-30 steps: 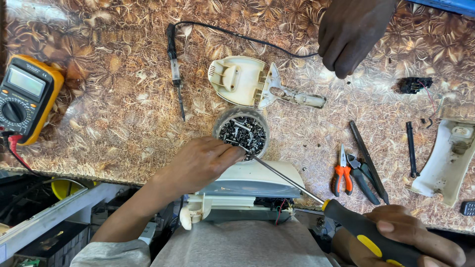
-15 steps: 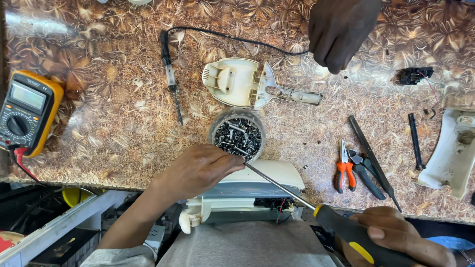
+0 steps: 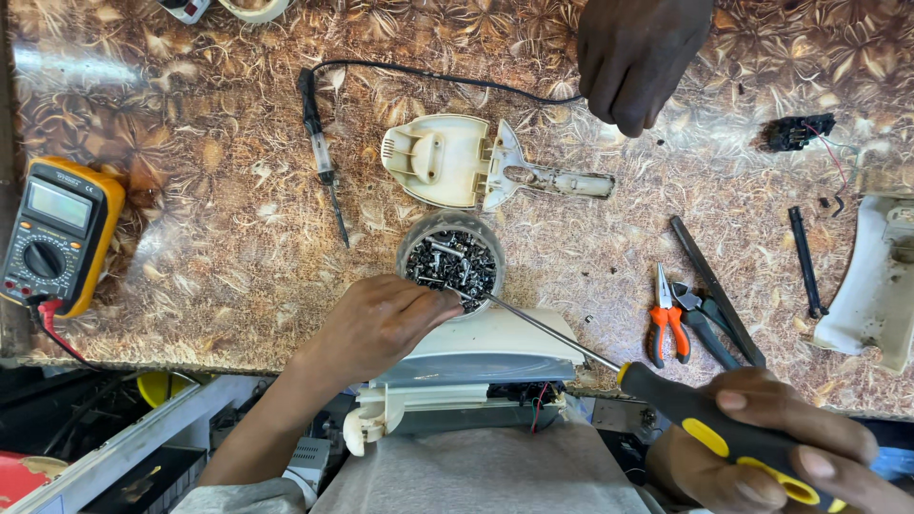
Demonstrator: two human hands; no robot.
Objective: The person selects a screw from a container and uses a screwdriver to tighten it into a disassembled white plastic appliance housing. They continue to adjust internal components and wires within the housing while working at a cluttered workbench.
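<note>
Left hand (image 3: 381,324) pinches with its fingertips at the bowl of screws (image 3: 449,257); right hand (image 3: 771,457) is clamped around the screwdriver (image 3: 685,414) handle.

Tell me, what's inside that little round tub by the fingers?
The round tub holds a heap of small metal screws. The left hand's fingertips and the screwdriver's tip cover its near edge, and its bottom is hidden under the screws.

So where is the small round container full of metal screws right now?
In the head view, the small round container of screws sits mid-table, just below the cream plastic shell, touching the left hand fingertips and the screwdriver tip.
</note>
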